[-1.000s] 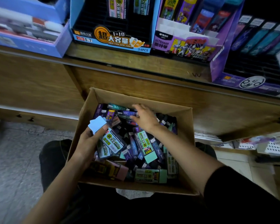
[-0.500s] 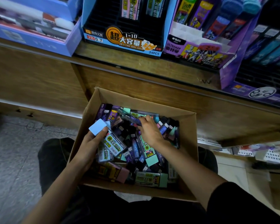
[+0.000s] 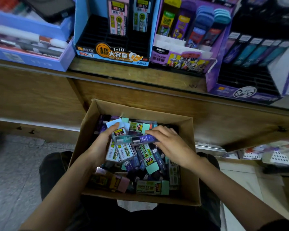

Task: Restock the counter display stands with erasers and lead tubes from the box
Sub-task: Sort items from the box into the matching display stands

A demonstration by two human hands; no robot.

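Now, both hands are seen inside the box (image 3: 83, 147), which is set on the lap (image 3: 53, 167), on the near side of the counter (image 3: 140, 74). L hand (image 3: 99, 145) is at the box's left-centre; its fingers are curled round a bunch of packs (image 3: 122, 152), w/ a pale blue eraser (image 3: 113, 123) under the fingertips. R hand (image 3: 171, 145) is just right of it; its fingers are closed on two tubes (image 3: 135, 139), one teal, one purple, held crosswise over the packs & touching them. The rest of the box is filled w/ loose erasers & tubes. Far on the counter, a blue stand (image 3: 110, 55) is seen w/ two lead packs upright in it; a purple stand (image 3: 182, 61) is set just right of it.
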